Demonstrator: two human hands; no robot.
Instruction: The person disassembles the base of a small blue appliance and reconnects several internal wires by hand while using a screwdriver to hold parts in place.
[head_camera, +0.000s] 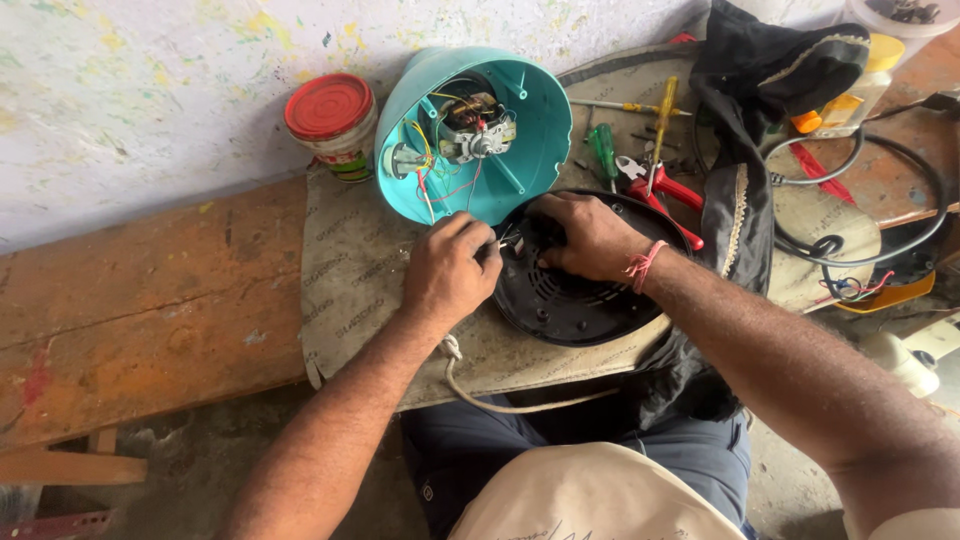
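Note:
A teal plastic appliance housing (520, 165) lies tipped on its side, its open end showing a small motor (478, 135) and coloured wires. In front of it rests a round black base plate (580, 300) with vent slots. My left hand (448, 270) is closed at the plate's left rim, pinching a small part where the wires meet. At the top of the plate, my right hand (585, 235) curls over a dark fitting and grips it. A white cord (500, 400) hangs off the bench edge below.
A grey mat (350, 270) covers a worn orange wooden bench (140, 310). A red-lidded tub (332, 120) stands left of the housing. Red-handled pliers (665, 190), screwdrivers (605, 150), a black cloth (750, 90), a yellow bottle (850, 95) and black cable (900, 200) lie to the right.

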